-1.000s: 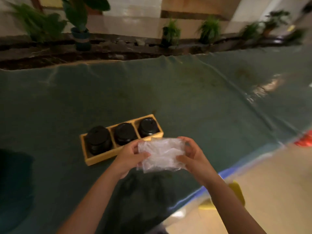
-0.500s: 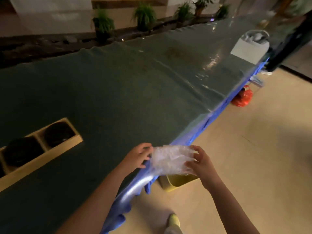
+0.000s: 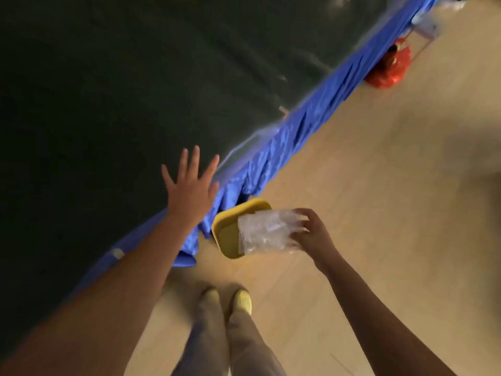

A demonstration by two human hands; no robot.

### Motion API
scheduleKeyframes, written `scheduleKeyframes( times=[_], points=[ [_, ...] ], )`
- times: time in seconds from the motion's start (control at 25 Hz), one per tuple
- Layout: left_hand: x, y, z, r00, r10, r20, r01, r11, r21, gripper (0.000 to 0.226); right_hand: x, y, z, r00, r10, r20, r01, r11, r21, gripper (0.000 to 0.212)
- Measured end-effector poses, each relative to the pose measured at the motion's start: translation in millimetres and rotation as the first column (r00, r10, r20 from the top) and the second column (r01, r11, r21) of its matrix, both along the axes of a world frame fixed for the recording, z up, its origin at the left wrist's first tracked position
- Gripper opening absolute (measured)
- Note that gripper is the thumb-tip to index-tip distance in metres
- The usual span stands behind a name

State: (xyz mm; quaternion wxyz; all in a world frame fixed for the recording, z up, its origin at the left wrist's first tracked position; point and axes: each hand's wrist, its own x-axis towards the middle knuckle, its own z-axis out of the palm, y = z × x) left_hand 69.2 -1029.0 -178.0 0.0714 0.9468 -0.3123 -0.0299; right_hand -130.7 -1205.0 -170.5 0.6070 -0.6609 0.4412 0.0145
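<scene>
The left hand (image 3: 191, 188) has let go, spread open at the table (image 3: 108, 104) edge, while the right hand (image 3: 311, 234) pinches the plastic bag (image 3: 264, 232) just above the yellow bin (image 3: 227, 236).

No text, label, brand, number or sign could be read. A pale patch (image 3: 118, 253) on the blue skirt (image 3: 292, 137) of the bench (image 3: 108, 90), at about 8 o'clock from the yellow bin (image 3: 227, 234), was too blurred to tell whether it bore writing. The clear plastic bag (image 3: 267, 230) pinched in the right hand (image 3: 311, 234) showed no legible print.
</scene>
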Motion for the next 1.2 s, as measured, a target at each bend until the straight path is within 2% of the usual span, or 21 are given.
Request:
scheduleKeyframes(
  times=[0.28,0.64,0.8,1.08,1.2],
  points=[
    [15.0,-13.6,-45.6,0.997,0.019,0.081,-0.024,0.998,0.056,0.052,34.1,-13.8,-107.1,0.993,0.076,-0.089,-0.077,0.997,-0.011,0.053],
    [15.7,-14.1,-54.4,0.971,0.021,0.238,-0.040,0.996,0.076,0.051,80.0,-1.0,-264.9,0.947,0.226,-0.230,-0.259,0.958,-0.126,0.063],
    [14.7,-16.1,-56.6,0.964,0.028,0.265,-0.052,0.995,0.083,0.053,90.2,3.0,-320.4,0.912,0.254,-0.321,-0.311,0.940,-0.140,0.066],
    [13.3,-16.5,-57.2,0.961,0.032,0.275,-0.052,0.997,0.062,0.053,96.8,-1.9,-354.3,0.861,0.321,-0.393,-0.382,0.920,-0.085,0.082],
    [13.1,-14.5,-59.1,0.951,0.030,0.307,-0.056,0.996,0.076,0.053,96.4,-10.0,-348.7,0.872,0.295,-0.391,-0.369,0.920,-0.129,0.076]
  ],
)
